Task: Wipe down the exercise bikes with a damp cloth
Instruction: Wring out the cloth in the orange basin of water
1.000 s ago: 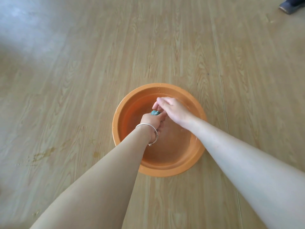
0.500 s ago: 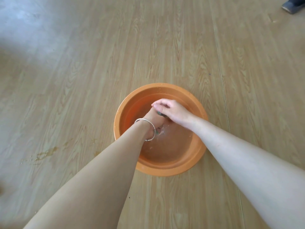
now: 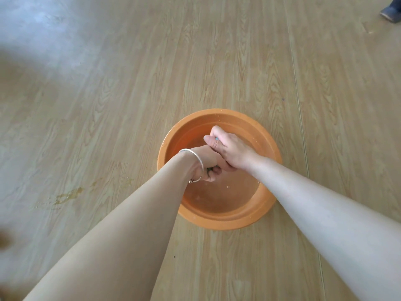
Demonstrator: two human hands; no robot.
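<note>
An orange plastic basin [image 3: 265, 208] holding shallow water stands on the wooden floor. Both my hands are over its middle. My left hand [image 3: 208, 162], a thin bangle on its wrist, grips the lower end of a small dark teal cloth [image 3: 210, 169], of which only a sliver shows between the fingers. My right hand [image 3: 229, 148] wraps round the cloth's upper end, and a tiny bit of it peeks out by the knuckles. The two hands press together. No exercise bike is in view.
Light wood-look flooring [image 3: 217, 61] spreads all round the basin. A brownish stain [image 3: 69, 195] marks the floor to the left. Someone's dark shoe [image 3: 390, 14] shows at the top right corner. Water drops dot the basin's rim.
My hands have twisted against each other over the basin: the left turned down so the cloth's teal end is now hidden, and the right closed over the top of it.
</note>
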